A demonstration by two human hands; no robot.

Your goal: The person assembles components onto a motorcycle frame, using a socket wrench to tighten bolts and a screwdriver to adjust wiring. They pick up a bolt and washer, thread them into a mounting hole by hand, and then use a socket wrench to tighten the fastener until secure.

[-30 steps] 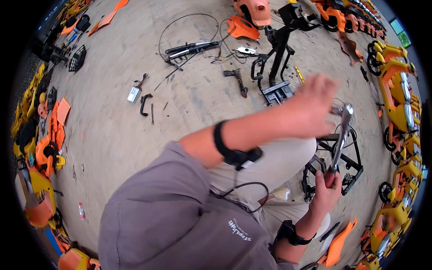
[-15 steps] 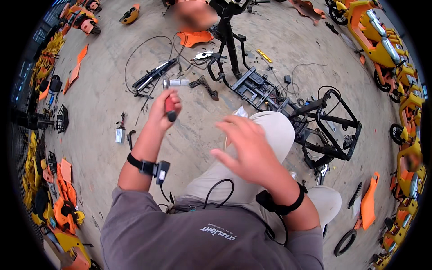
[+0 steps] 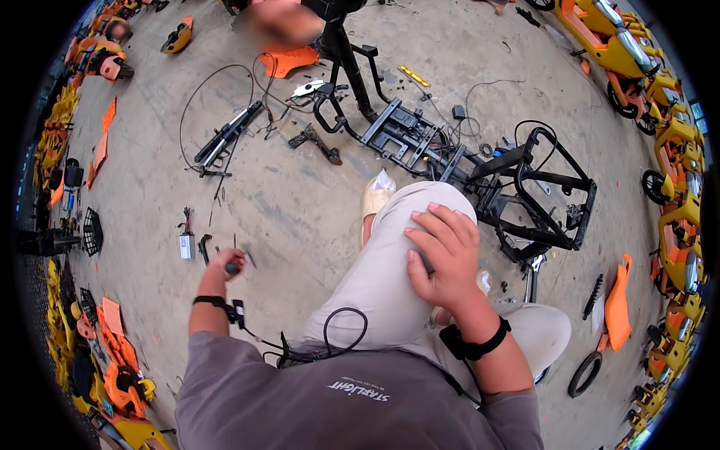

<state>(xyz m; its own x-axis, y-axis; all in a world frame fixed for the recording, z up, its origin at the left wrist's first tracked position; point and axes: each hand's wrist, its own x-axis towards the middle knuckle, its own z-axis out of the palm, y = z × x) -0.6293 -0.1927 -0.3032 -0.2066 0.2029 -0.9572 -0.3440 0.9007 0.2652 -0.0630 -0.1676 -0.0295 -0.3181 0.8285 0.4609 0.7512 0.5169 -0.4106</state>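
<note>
Resting the right hand [image 3: 448,259] palm-down on the raised knee [image 3: 409,206], with fingers laid forward and thumb set aside, below a wrist strapped with a black band [image 3: 480,346]. Stretching the left arm out to the side, well apart from the right, with the left hand [image 3: 225,262] curled tight around a dark-ended handle [image 3: 233,268] above the floor [image 3: 277,281]; cannot tell what tool, with most of it hidden. Just past that hand, in sight on the floor: a bent black bar [image 3: 204,249] and a silver box [image 3: 187,246] with wires. Beyond the knee: a black metal frame [image 3: 499,163]. Farther off: yellow scooters [image 3: 585,26].
</note>
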